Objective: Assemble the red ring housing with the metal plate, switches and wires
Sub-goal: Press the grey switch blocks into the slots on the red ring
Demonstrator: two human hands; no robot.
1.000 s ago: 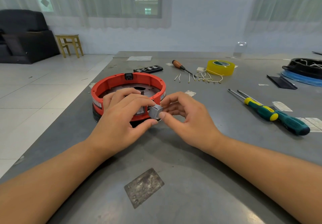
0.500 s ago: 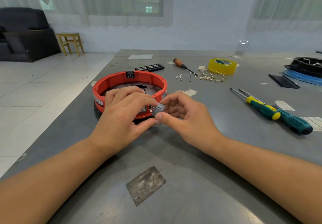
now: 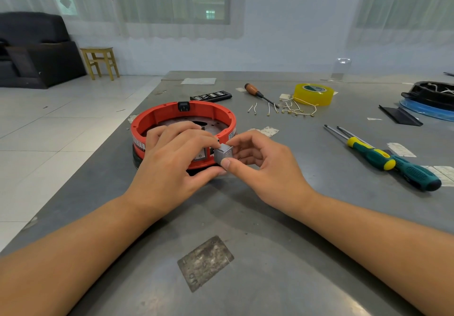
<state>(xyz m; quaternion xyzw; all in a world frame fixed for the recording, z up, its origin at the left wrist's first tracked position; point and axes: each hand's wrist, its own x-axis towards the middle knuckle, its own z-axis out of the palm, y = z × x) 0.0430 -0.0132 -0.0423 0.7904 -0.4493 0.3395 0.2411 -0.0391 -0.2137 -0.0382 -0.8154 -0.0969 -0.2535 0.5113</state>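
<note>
Handling: the small grey switch [image 3: 223, 156] looks light and rigid, likely slick plastic; pinching its flat side faces seems the safest hold.
Right hand [image 3: 267, 168]: thumb and fingertips pinch the switch.
Left hand [image 3: 172, 158]: fingers curl over the near wall of the red ring housing [image 3: 183, 129], thumb tip touching the switch from below.
Switch position: between both hands, just outside the housing's near wall, beside a white-faced part in that wall.
Housing: near the bench's left edge, metal plate [image 3: 211, 125] inside.
Wires [image 3: 290, 109]: well apart, toward the far edge.
</note>
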